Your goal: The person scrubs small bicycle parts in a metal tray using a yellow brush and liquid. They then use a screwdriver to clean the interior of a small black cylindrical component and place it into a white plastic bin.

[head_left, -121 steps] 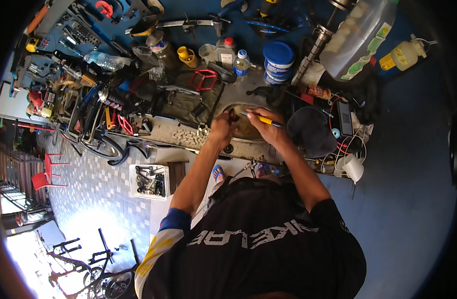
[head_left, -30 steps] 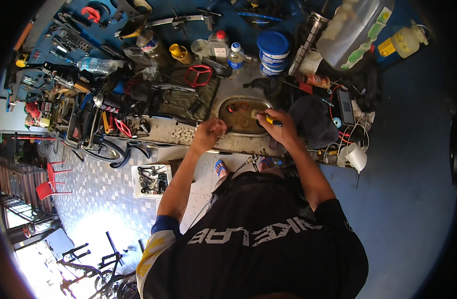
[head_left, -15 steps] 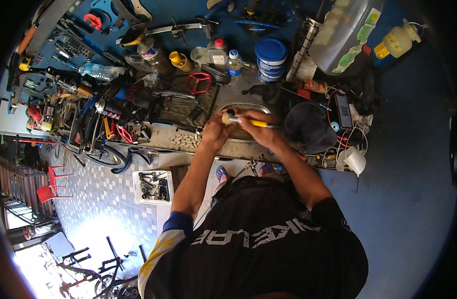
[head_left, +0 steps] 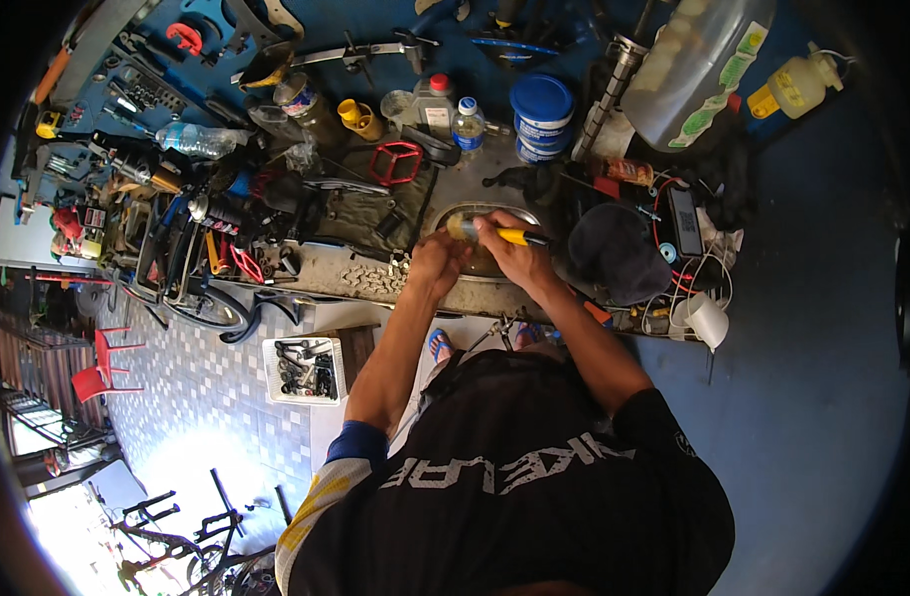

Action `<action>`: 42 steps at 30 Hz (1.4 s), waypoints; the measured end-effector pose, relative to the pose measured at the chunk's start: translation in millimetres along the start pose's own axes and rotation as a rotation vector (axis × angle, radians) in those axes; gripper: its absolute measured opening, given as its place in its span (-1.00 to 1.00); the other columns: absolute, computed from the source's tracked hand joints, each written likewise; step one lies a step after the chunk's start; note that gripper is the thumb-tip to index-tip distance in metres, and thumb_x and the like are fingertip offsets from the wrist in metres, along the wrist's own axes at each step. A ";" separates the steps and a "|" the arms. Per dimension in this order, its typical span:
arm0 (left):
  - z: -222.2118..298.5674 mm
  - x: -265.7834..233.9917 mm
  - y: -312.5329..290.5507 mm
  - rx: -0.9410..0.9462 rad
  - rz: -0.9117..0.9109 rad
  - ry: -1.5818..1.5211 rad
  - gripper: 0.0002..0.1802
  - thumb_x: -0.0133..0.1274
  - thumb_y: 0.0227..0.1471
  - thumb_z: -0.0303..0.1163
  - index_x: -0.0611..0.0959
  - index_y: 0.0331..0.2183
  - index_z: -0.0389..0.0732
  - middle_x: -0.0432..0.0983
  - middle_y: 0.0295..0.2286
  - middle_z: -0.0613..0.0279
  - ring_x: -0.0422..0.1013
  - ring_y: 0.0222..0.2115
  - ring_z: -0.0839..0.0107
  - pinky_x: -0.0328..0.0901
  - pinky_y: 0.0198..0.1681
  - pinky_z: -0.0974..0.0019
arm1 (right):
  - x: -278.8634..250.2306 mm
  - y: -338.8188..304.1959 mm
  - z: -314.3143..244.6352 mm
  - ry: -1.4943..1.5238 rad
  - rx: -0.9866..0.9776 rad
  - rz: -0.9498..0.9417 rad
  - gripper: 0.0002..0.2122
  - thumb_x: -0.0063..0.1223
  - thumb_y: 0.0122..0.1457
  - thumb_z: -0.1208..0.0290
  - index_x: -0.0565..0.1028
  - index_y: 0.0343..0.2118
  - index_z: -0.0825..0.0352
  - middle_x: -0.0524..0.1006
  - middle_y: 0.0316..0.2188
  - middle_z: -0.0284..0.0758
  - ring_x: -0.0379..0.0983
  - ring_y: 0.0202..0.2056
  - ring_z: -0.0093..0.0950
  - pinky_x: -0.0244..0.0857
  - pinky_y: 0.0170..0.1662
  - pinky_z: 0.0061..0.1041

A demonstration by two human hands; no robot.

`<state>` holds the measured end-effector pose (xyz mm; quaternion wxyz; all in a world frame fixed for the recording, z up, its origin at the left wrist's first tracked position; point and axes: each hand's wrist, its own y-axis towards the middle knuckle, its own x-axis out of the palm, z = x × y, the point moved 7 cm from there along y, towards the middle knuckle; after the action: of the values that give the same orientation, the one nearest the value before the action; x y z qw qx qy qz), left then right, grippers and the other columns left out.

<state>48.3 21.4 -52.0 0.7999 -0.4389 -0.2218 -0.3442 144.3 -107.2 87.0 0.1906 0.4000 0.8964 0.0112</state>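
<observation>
My right hand (head_left: 515, 262) grips a paintbrush (head_left: 522, 237) with a yellow and black handle, its pale bristles pointing left. My left hand (head_left: 435, 262) is closed just below the bristle end; its fingers cover whatever they hold. Both hands are over a shallow metal tray (head_left: 526, 212) at the front of the workbench. A bike chain (head_left: 370, 279) lies on the bench left of my left hand. Beyond it, a red pedal (head_left: 395, 164) rests near a dark cloth (head_left: 350, 214).
Bottles and a blue-lidded tub (head_left: 542, 104) line the back of the bench. To the right lie a dark round cushion-like thing (head_left: 619, 253), cables and a white cup (head_left: 706, 320). A white basket (head_left: 305, 397) of parts stands on the floor, left of my legs.
The brush has tipped and shifted slightly in my right hand. A small dark part visible at my left fingertips before is now hidden.
</observation>
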 end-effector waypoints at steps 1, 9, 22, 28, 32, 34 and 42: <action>1.7 7.1 2.4 0.004 -0.024 0.002 -0.73 -0.16 0.30 -0.52 0.50 -0.01 -0.30 0.54 -0.19 0.11 0.51 -0.24 0.28 0.44 -0.22 0.22 | -2.1 8.2 21.4 -0.035 0.063 0.031 -0.65 0.04 0.33 0.08 0.53 -0.34 0.33 0.52 -0.55 -0.18 0.45 -0.52 -0.25 0.32 -0.40 -0.30; 23.1 32.1 -24.5 0.151 -0.058 0.210 -0.80 0.02 0.24 -0.58 0.51 -0.10 -0.18 0.56 -0.17 0.13 0.57 -0.18 0.27 0.53 -0.18 0.30 | -21.9 -24.5 62.5 -0.107 0.141 -0.111 -0.73 0.14 0.26 0.17 0.57 -0.16 0.28 0.63 -0.40 -0.15 0.61 -0.36 -0.22 0.41 -0.32 -0.31; 34.5 13.1 -6.7 0.475 -0.055 0.925 -0.62 0.09 0.14 -0.68 0.57 0.02 -0.38 0.66 -0.30 0.13 0.57 -0.32 0.46 0.50 -0.26 0.40 | -17.7 1.1 15.8 0.065 0.129 -0.130 -0.74 0.21 0.26 0.19 0.60 -0.25 0.32 0.63 -0.40 -0.25 0.55 -0.38 -0.54 0.37 -0.29 -0.48; 40.5 25.8 -19.5 0.468 -0.031 0.773 -0.71 0.09 0.19 -0.60 0.56 -0.04 -0.47 0.64 -0.30 0.13 0.56 -0.36 0.48 0.55 -0.21 0.37 | -18.6 6.7 14.0 -0.103 0.077 -0.102 -0.74 0.17 0.29 0.22 0.60 -0.23 0.37 0.57 -0.49 -0.36 0.46 -0.43 -0.64 0.32 -0.36 -0.55; 39.6 31.5 -26.4 0.493 -0.031 0.639 -0.71 0.08 0.20 -0.60 0.55 -0.04 -0.47 0.63 -0.30 0.10 0.56 -0.33 0.48 0.56 -0.23 0.37 | -14.7 3.1 15.3 0.000 0.127 -0.061 -0.72 0.13 0.30 0.18 0.58 -0.28 0.35 0.58 -0.52 -0.31 0.49 -0.47 -0.54 0.34 -0.37 -0.48; 43.3 41.5 -24.3 0.531 -0.076 0.604 -0.71 0.08 0.20 -0.60 0.55 -0.04 -0.47 0.63 -0.30 0.09 0.56 -0.32 0.47 0.55 -0.24 0.38 | -8.4 2.7 20.3 0.113 0.170 0.004 -0.72 0.13 0.30 0.19 0.57 -0.31 0.36 0.57 -0.54 -0.33 0.47 -0.48 -0.55 0.33 -0.37 -0.49; 31.3 28.5 -22.5 0.497 -0.032 0.603 -0.71 0.10 0.21 -0.56 0.54 -0.04 -0.43 0.62 -0.28 0.10 0.57 -0.31 0.42 0.54 -0.23 0.37 | -5.6 -5.0 29.5 0.139 0.234 0.016 -0.70 0.10 0.32 0.19 0.54 -0.35 0.38 0.57 -0.53 -0.38 0.50 -0.48 -0.58 0.32 -0.39 -0.53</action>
<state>48.8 29.5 -4.7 0.9056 -0.1075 -0.0599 -0.4060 154.4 -118.5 60.7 0.0800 0.4250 0.8994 -0.0643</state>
